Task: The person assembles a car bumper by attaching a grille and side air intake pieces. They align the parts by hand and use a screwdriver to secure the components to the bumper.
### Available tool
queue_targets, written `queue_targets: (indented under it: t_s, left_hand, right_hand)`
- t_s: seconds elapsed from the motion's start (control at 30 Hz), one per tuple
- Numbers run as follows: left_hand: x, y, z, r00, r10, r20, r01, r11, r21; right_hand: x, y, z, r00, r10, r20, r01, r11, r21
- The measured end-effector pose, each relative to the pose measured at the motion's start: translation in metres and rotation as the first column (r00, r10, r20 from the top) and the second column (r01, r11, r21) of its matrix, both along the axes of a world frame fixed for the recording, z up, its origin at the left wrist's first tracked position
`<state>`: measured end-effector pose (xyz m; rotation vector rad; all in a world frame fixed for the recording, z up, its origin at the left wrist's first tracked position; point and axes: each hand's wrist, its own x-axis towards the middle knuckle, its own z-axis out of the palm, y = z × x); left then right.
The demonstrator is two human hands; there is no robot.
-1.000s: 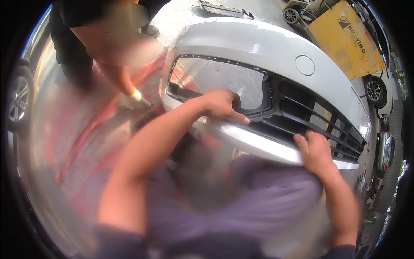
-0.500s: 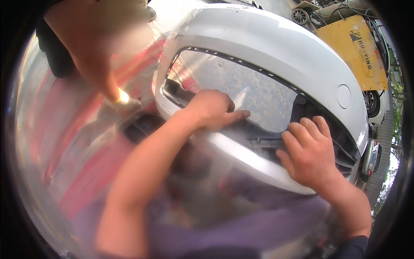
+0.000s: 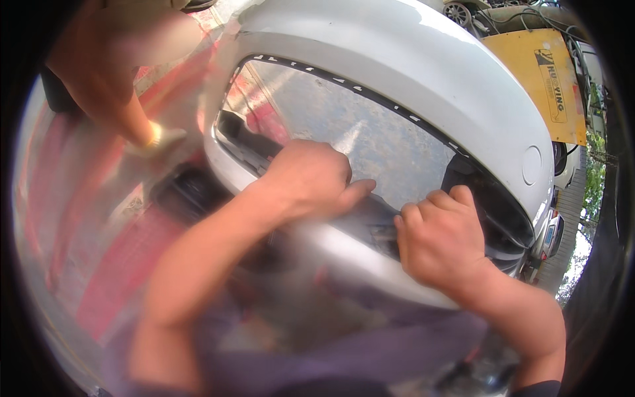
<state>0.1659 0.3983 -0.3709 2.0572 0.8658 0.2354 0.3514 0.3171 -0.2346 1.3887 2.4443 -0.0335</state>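
Got a yellow metal panel, with a spoked wheel just past its upper left corner and messy dark cables along the top. Parked silver car below it. Way left of the panel, another person, kinda blurry, on red-painted floor.

Bright daylight; strong glare whitens the top of the bumper, deep shadow fills its right-hand recess. Blur heavy on the trousers and the bumper's near rim, with the red-marked floor smeared toward its left edge. Fisheye distortion bends outer lines; corners fall to black.
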Motion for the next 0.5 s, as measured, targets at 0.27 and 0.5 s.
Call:
queue_targets:
  t_s: [0.27,0.5]
  left_hand:
    - [0.001,0.002,0.011,0.998,-0.013,-0.064,0.011,0.999,-0.033]
    - [0.004,-0.004,0.012,0.999,0.019,0.045,-0.018,1.000,-0.022]
  right_hand:
    - [0.002,0.002,-0.002,0.999,-0.033,0.039,0.034,0.999,-0.039]
    - [0.003,0.004,0.022,0.974,-0.122,-0.190,0.105,0.990,-0.098]
